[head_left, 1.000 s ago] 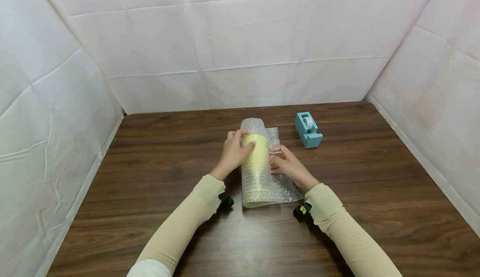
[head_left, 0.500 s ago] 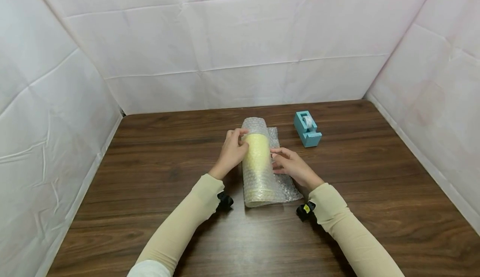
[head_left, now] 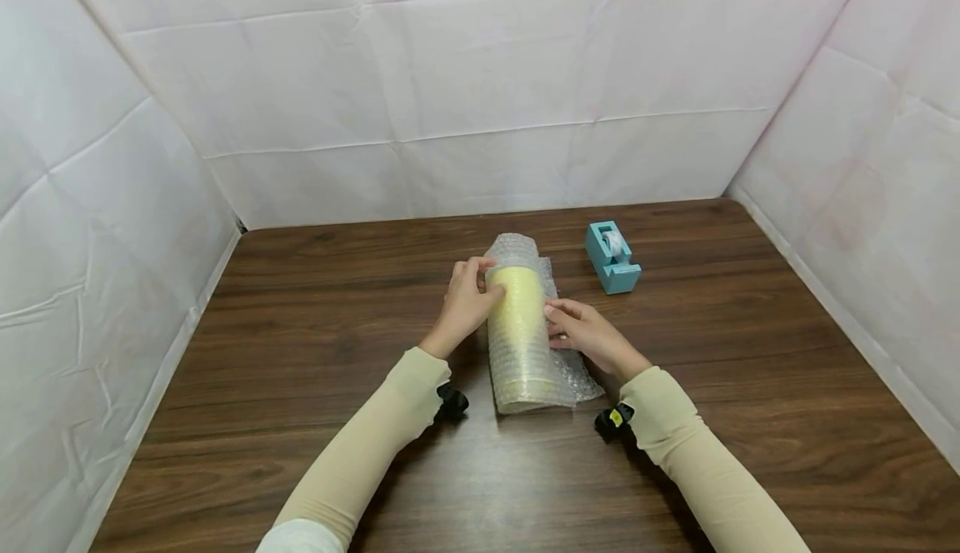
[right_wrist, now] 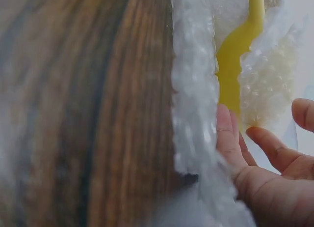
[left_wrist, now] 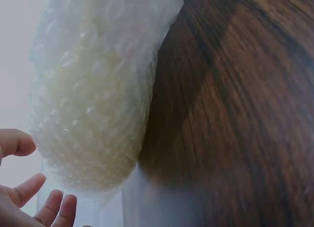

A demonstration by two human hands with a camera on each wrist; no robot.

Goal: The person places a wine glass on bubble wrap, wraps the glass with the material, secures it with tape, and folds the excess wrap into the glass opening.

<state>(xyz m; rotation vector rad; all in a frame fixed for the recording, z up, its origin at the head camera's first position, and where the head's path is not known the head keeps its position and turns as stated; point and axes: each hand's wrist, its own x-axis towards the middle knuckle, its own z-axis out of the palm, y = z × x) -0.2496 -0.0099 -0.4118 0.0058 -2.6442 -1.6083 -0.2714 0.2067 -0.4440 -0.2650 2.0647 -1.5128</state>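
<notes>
A yellow object, narrow then flaring like a vase [right_wrist: 229, 55], lies rolled inside bubble wrap [head_left: 514, 249] on the table. In the head view my left hand [head_left: 467, 305] touches the roll's left side, its thumb on top and its fingertips along the edge. Its fingers are spread around the bubble wrap in the left wrist view. My right hand [head_left: 588, 335] touches the roll's right side, beside a loose flap of wrap [head_left: 577, 374] lying flat. The right wrist view shows its fingers apart, some between the lower wrap and the yellow object.
A light blue tape dispenser [head_left: 612, 257] with a roll of tape stands right of the wrap, toward the table's back. The dark wood table [head_left: 337, 328] meets white sheeting [head_left: 480, 120] at the back and sides.
The roll has shifted slightly right, and less of the flap shows beside it. My right hand has moved a little right, while my left hand stays at the roll's left side.
</notes>
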